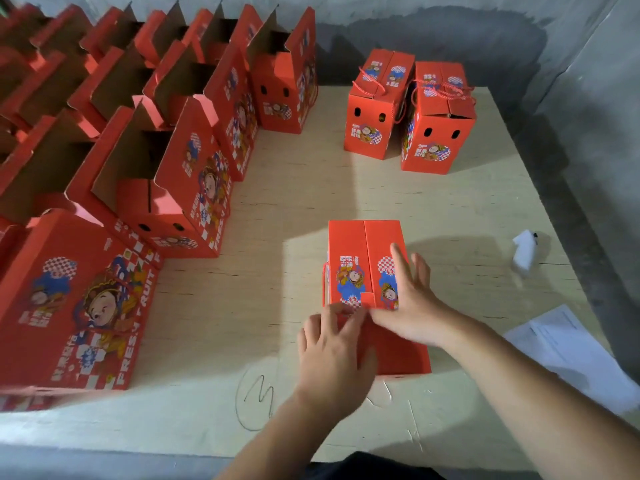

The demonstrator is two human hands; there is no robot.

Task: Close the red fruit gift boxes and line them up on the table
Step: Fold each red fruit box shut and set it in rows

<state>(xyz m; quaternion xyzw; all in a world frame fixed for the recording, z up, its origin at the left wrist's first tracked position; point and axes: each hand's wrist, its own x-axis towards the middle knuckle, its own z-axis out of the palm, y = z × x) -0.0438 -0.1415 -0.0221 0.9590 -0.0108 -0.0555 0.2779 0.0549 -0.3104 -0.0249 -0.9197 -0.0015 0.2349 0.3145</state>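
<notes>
Hands met at the near edge of a red gift box (363, 265) standing in the middle of the worktop (277, 188), directly in front of the person. The right hand (408, 303) lay spread and flat on the box's top, fingers straight, holding the two lid flaps down. The left hand (332, 344) reached in from below, its fingertips (341, 311) working at the small tab where the flaps meet; whether they pinched the tab or only pushed it could not be told. The step in hand looked like the locking of this lid, which appeared nearly done: both flaps lay level with only the centre seam showing. The next move would likely call for seating the tab fully, then lifting the box and setting it beside the finished ones.

A sheet of paper (568, 344) lay at the right edge, with a small white object (524, 251) beyond it. Further back on the right stood two closed boxes (408, 109) side by side, just beside each other, cord handles draped over their tops. Rows of open boxes (166, 150) filled the left side and far left corner, flaps upright; the interiors that were visible showed bare brown cardboard and no fruit.
</notes>
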